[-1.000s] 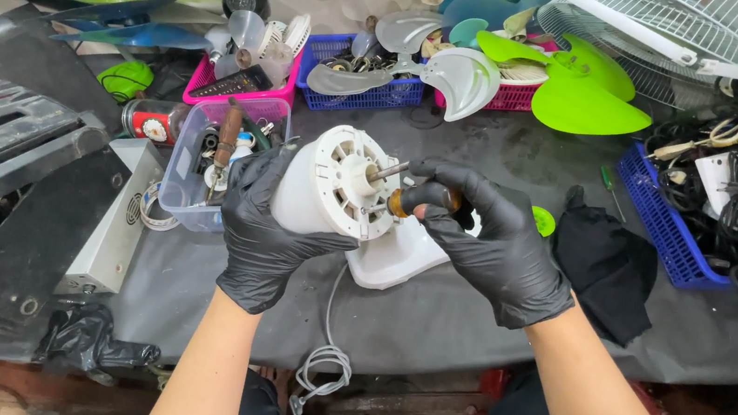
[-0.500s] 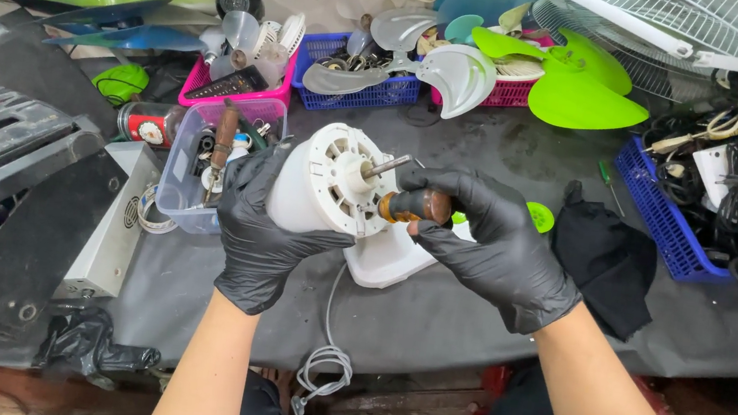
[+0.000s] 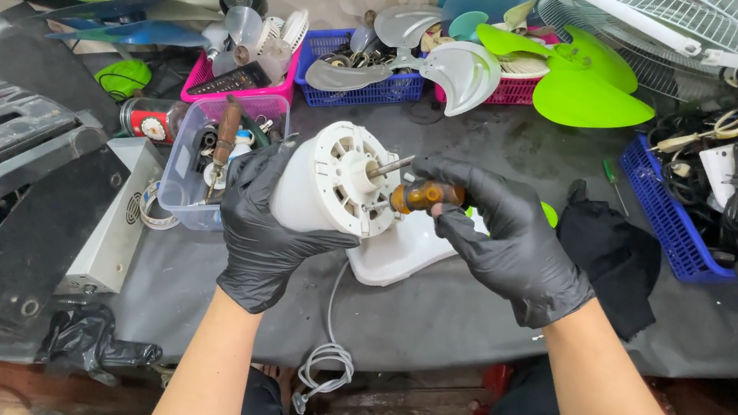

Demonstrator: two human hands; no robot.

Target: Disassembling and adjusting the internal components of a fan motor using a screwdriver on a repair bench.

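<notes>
A: Item one, change since a second ago: the white fan motor housing (image 3: 326,188) is sitting slightly lower and nearer the bench edge than before; the screwdriver (image 3: 425,196) is staying pressed against its vented face; the grip on both is not altering.

B: Meaning for the work?

A: Judged only: the same fastening step is continuing; nothing is coming loose yet; no part has left the housing.

B: Hands?

A: The left hand (image 3: 261,227), in a black glove, is wrapping the housing's side, fingers closed round it; the right hand (image 3: 515,240), also gloved, is clamping its fingers on the screwdriver's amber handle.

B: Appearance and location of the motor?

A: White, drum-shaped, round face with radial slots, a bare metal shaft (image 3: 390,167) projecting at centre; a grey cord (image 3: 326,343) is trailing down over the edge; it is being held just above the grey bench (image 3: 430,323), over a white base piece (image 3: 406,250), beside a clear plastic tub (image 3: 193,186).
</notes>
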